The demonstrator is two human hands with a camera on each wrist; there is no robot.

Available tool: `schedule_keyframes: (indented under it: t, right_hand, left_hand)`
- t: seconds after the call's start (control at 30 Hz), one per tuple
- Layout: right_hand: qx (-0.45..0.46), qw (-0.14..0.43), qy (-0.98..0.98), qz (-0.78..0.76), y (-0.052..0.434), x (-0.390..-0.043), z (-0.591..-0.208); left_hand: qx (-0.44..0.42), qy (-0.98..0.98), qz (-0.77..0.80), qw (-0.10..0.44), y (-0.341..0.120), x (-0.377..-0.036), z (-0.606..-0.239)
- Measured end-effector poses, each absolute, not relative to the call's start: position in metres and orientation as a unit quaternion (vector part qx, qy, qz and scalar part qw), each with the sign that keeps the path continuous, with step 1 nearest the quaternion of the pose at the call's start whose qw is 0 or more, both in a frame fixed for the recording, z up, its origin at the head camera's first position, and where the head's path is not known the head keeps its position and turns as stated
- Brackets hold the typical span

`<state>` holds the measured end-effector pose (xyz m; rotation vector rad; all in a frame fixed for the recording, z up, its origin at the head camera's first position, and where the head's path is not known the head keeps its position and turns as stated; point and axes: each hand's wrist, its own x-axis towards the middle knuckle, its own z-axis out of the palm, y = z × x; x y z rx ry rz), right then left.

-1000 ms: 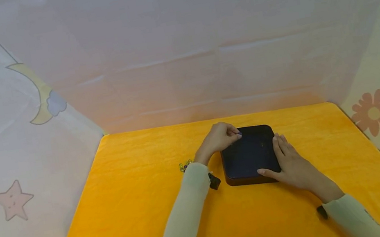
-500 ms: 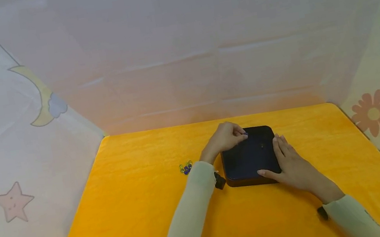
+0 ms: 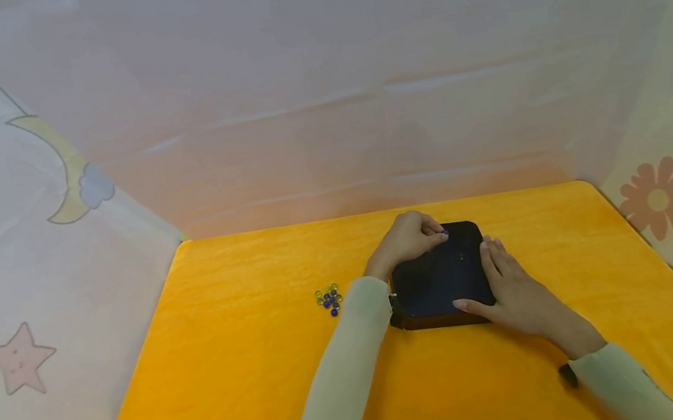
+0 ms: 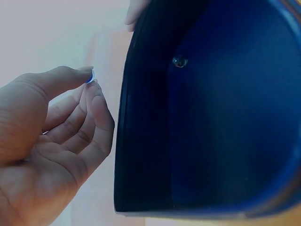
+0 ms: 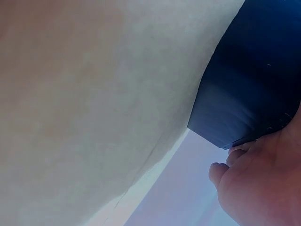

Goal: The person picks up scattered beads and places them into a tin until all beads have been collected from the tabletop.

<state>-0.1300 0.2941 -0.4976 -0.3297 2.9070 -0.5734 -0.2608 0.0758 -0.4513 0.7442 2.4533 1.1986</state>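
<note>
My left hand (image 3: 405, 238) pinches a small blue glass marble (image 4: 90, 76) between thumb and fingertips. In the head view those fingertips overlap the back part of a dark square box (image 3: 446, 318). Inside the box lies one small clear marble (image 4: 179, 61), near a wall. My right hand (image 3: 522, 299) rests along the right side of the box, its fingers straight on the outside and its thumb over the front right corner. To the left, a small cluster of blue and yellowish marbles (image 3: 334, 312) lies on the cloth.
A yellow cloth (image 3: 237, 372) covers the table. Pale printed sheets (image 3: 318, 95) with a moon, a star and flowers stand along the back and both sides. My left forearm (image 3: 343, 378) passes just right of the marble cluster.
My left hand has moved right over the box with the blue marble, and its forearm now leaves the whole marble cluster in sight. The right hand and the box have stayed in place.
</note>
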Motion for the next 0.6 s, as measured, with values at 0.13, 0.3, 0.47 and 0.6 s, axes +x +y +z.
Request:
schedule_keyframes:
  t: [0.13, 0.3, 0.47, 0.6]
  right_hand:
    - [-0.114, 0.078, 0.972, -0.189, 0.293, -0.13, -0.497]
    - [-0.115, 0.075, 0.973, -0.187, 0.294, -0.13, -0.496]
    - [-0.114, 0.078, 0.972, -0.191, 0.294, -0.129, -0.497]
    - [-0.112, 0.079, 0.972, -0.192, 0.293, -0.128, -0.497]
  left_hand:
    - [0.261, 0.861, 0.408, 0.155, 0.082, -0.262, -0.451]
    - [0.276, 0.865, 0.393, 0.148, 0.091, -0.266, -0.45]
    - [0.274, 0.863, 0.398, 0.151, 0.097, -0.269, -0.452]
    - [0.265, 0.863, 0.395, 0.167, 0.098, -0.27, -0.455]
